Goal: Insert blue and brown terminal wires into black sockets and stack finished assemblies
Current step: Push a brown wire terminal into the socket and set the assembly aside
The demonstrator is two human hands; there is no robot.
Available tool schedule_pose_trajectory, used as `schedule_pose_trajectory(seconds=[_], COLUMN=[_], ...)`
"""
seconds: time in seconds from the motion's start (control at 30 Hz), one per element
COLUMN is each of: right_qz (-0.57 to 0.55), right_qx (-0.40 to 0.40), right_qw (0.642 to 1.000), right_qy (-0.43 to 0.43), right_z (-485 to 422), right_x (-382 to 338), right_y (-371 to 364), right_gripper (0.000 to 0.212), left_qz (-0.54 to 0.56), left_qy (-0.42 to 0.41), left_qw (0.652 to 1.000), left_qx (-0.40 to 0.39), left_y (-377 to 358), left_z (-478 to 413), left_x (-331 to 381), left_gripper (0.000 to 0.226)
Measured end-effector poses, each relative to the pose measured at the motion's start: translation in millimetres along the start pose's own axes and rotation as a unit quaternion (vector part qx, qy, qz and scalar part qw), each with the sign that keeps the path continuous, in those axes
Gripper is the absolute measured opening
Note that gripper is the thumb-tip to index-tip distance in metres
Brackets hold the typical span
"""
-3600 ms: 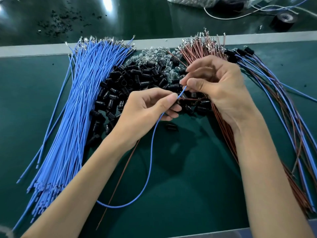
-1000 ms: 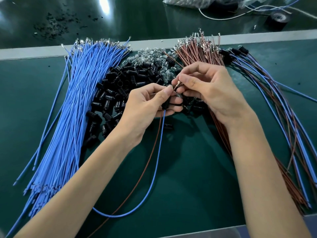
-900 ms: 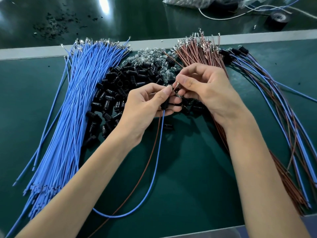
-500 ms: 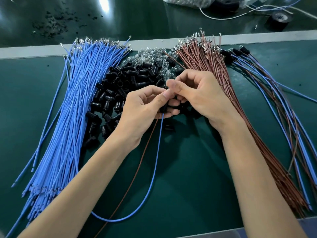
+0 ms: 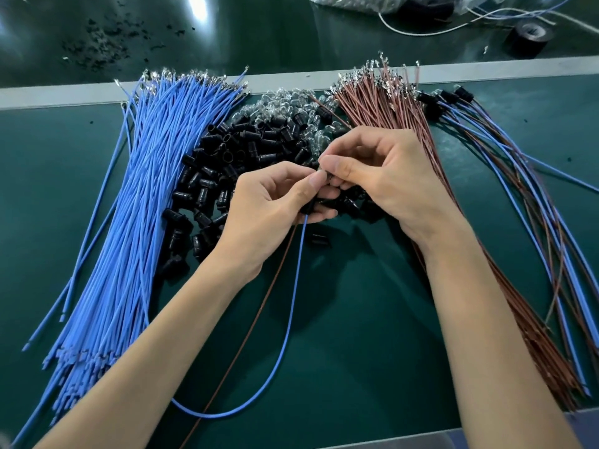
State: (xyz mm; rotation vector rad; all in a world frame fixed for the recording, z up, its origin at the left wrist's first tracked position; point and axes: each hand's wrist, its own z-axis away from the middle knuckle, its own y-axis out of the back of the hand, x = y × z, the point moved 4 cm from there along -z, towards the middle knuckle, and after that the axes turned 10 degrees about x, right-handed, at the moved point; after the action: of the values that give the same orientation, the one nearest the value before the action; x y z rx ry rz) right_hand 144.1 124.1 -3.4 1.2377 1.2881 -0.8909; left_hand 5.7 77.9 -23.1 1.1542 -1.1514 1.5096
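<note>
Passable at near centre over bare dark-green mat [image 5: 356,319], crossed only by one looped blue wire [image 5: 290,319] and one thin brown wire [image 5: 256,303]. Blocked left by fanned bundle of blue wires [image 5: 129,222], ahead by heap of black plastic sockets [image 5: 207,189], right by long brown wire bundle [image 5: 372,105].

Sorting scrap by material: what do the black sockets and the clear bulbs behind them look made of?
Black sockets: probably moulded plastic, semi-gloss, with soft highlights on their round bodies. Clear bulbs: likely glass, possibly clear plastic; transparent and glinting sharply.
</note>
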Motion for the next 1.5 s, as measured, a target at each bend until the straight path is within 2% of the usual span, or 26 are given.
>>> schedule_pose_trajectory(seconds=[0.3,0.6,0.67,0.73,0.83,0.9,1.0,1.1,1.2,1.23,1.3,1.4,1.5], right_qz=[-0.006,0.039,0.091,0.227,0.422,0.464,0.463,0.474,0.454,0.426,0.308,0.131,0.002], right_qx=[0.006,0.000,0.074,0.120,0.025,0.023,0.061,0.061,0.078,0.088,0.087,0.010,-0.047], right_qw=[1.000,0.999,0.993,0.966,0.906,0.886,0.884,0.878,0.886,0.898,0.944,0.989,0.999], right_qy=[-0.029,-0.021,-0.002,0.030,0.012,0.002,0.013,0.021,0.046,0.060,0.076,0.062,0.005], right_z=[0.8,-8.0,-25.0,-45.9,-64.5,-65.8,-64.3,-62.9,-59.0,-56.7,-47.7,-27.2,-11.2], right_x=[0.9,-7.5,-8.6,-8.5,8.4,15.5,15.5,14.0,8.4,3.7,-6.0,-12.0,-5.8], right_y=[-2.8,3.0,9.4,9.2,-6.0,-10.4,-10.8,-9.1,-6.4,-4.2,-0.1,1.4,-0.9], right_gripper=[0.011,0.007,0.006,0.011,0.027,0.027,0.019,0.015,0.012,0.010,0.006,0.015,0.015], left_qz=[-0.033,0.021,0.030,0.039,0.047,0.056,0.063,0.058,0.050,0.046,0.033,0.014,-0.014], left_qy=[-0.029,-0.005,-0.002,0.002,0.004,0.008,0.007,0.000,-0.005,-0.007,-0.011,-0.012,-0.025], left_qw=[0.998,0.999,0.998,0.998,0.997,0.996,0.995,0.996,0.997,0.998,0.999,1.000,1.000], left_qx=[0.035,0.045,0.047,0.044,0.053,0.064,0.073,0.064,0.057,0.053,0.042,0.018,0.003], left_y=[2.3,5.9,6.3,5.6,5.0,4.1,2.4,-1.0,-0.8,-1.1,-1.7,-1.7,-0.8], left_z=[1.1,-1.4,-1.7,-0.9,0.1,0.1,0.7,2.0,1.2,0.7,0.3,0.7,1.5], left_x=[1.0,2.3,2.8,2.5,2.3,1.6,-0.7,-2.4,-1.8,-1.5,-1.4,-0.4,-0.2], left_gripper=[0.009,0.003,0.002,0.001,0.005,0.006,0.006,0.009,0.009,0.009,0.009,0.007,0.007])
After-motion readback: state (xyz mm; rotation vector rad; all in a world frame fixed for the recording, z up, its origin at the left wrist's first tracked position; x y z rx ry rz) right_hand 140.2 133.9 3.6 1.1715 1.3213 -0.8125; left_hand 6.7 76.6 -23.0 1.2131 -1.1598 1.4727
